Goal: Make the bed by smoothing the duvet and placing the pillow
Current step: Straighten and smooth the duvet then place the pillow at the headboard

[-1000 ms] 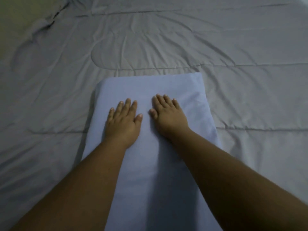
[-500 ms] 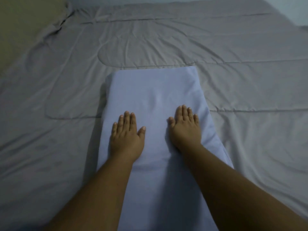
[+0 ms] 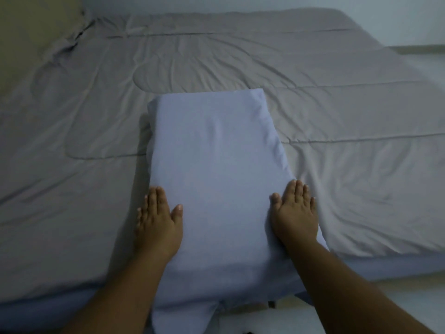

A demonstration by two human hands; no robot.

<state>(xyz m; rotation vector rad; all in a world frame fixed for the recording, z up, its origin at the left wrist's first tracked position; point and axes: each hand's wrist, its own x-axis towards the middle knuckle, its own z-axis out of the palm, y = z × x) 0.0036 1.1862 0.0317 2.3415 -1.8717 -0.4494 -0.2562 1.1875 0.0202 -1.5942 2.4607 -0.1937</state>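
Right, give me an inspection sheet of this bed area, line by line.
Surface: bed covered by a grey quilted duvet, spread out but creased, with wrinkles fanning across the middle.
Job's things: pale blue pillow lies lengthwise on the duvet, its near end reaching over the bed's near edge.
Clutter: nothing seen.
Hands: left hand flat on the pillow's left edge, fingers partly over the side; right hand flat on its right edge. Both open, palms down.
Cables: nothing seen.
Surroundings: tan fabric at the far left corner, identity unclear; pale wall beyond the bed; light floor at lower right.
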